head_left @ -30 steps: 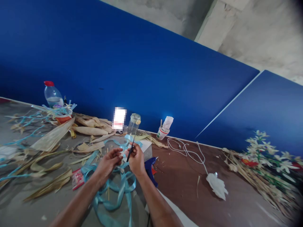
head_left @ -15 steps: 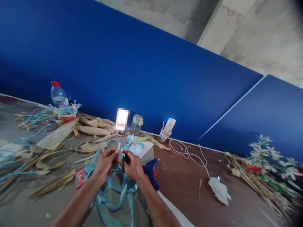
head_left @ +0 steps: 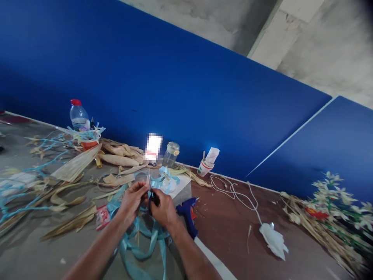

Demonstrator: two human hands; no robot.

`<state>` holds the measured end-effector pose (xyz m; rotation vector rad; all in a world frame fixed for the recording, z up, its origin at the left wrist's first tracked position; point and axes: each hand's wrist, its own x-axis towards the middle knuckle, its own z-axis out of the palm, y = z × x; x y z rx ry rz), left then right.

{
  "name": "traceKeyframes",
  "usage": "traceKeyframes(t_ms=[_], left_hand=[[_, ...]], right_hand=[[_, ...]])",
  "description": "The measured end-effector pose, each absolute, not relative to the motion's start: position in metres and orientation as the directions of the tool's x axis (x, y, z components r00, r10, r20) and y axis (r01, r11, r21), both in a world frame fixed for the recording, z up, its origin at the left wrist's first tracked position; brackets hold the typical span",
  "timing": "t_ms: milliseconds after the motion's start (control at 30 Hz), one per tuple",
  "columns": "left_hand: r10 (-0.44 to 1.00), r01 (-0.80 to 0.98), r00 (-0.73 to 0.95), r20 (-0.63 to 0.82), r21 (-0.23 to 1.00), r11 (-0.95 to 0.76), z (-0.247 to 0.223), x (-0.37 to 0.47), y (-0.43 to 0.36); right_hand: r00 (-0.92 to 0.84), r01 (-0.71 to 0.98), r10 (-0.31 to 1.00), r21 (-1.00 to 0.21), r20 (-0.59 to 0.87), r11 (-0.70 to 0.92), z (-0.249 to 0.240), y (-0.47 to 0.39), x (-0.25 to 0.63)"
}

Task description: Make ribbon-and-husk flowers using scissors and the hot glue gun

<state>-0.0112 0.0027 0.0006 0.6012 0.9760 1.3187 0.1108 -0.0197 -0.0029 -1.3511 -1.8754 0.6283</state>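
In the head view, the fingers of the right hand (head_left: pixel 162 207) curled around black scissors (head_left: pixel 150 205), blades upward, above blue ribbon (head_left: pixel 154 239) on the bench (head_left: pixel 227 233). The left hand's (head_left: pixel 133 199) fingers pinched a small pale strip (head_left: pixel 148 182) beside the blades.

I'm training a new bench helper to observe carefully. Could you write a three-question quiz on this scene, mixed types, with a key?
1. Multiple choice. What does the person's right hand hold?
A. a spoon
B. scissors
C. a hammer

2. True or false. In the picture, the blue glue gun lies to the right of the right hand.

3. Fill in the blank. The clear bottle on the left, in front of the blue panel, has a ____ cap.

Key: 1. B; 2. True; 3. red
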Motion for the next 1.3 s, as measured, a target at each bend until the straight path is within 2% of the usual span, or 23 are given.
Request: traceKeyframes(t_ms=[300,1000,1300], left_hand=[[0.975,-0.492,-0.04,-0.22,0.853,0.172,0.0025,-0.0099,0.0027],[0.981,-0.518,-0.077,-0.178,0.848,0.113,-0.0019,-0.01,0.0051],[0.978,-0.535,-0.083,-0.189,0.837,0.116,0.0023,-0.009,0.0041]], right_hand=[[-0.167,0.531,0.947,-0.785,0.273,0.32,-0.0027,-0.0195,0.1093],[-0.127,0.528,0.961,-0.804,0.245,0.274,-0.0031,-0.0194,0.1086],[-0.115,0.442,0.964,-0.857,0.238,0.264,-0.004,-0.0191,0.1076]])
